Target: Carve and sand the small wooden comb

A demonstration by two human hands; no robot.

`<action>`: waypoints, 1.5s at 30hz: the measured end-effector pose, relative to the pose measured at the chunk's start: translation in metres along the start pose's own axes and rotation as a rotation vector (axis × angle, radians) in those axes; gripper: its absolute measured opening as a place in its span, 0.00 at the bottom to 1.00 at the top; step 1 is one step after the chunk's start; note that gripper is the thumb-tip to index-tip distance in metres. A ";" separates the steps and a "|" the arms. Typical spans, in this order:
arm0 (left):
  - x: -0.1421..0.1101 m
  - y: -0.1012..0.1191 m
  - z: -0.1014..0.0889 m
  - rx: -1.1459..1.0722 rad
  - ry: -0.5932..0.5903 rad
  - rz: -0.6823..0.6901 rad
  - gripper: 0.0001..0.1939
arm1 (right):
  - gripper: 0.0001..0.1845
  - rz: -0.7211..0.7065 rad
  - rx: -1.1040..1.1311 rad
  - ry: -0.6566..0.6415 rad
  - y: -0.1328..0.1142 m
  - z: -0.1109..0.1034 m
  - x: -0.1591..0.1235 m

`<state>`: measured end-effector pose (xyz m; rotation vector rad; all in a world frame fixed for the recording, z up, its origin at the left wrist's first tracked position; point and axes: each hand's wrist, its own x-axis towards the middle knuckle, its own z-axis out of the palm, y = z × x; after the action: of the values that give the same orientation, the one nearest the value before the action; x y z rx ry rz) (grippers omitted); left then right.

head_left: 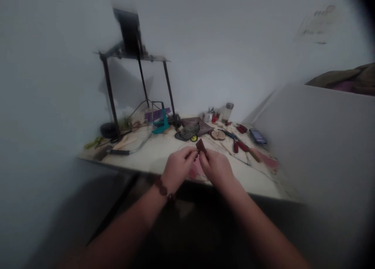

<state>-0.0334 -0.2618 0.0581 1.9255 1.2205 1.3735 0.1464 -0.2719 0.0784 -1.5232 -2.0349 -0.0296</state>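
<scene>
My left hand (178, 166) and my right hand (216, 166) meet above the near edge of the white table (158, 154). Both pinch a small dark brown piece (200, 145), probably leather, that sticks up between the fingertips. A pink sheet (197, 170) lies on the table just under the hands. A beaded bracelet (164, 190) circles my left wrist.
A black metal stand (133, 62) rises at the back left, with a teal frame (161, 125) by its foot. Red-handled tools (241, 145), a dark pouch (189, 131), a round wooden piece (218, 135) and a jar (227, 111) lie toward the back right. A white panel (322, 144) borders the right.
</scene>
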 end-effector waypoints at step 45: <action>0.003 -0.001 0.011 0.121 0.130 0.049 0.09 | 0.21 0.068 -0.009 -0.046 -0.006 0.002 0.002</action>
<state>-0.0239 -0.2575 0.0545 1.9866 1.3540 1.5023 0.1398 -0.2714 0.0794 -1.6108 -2.0197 0.0234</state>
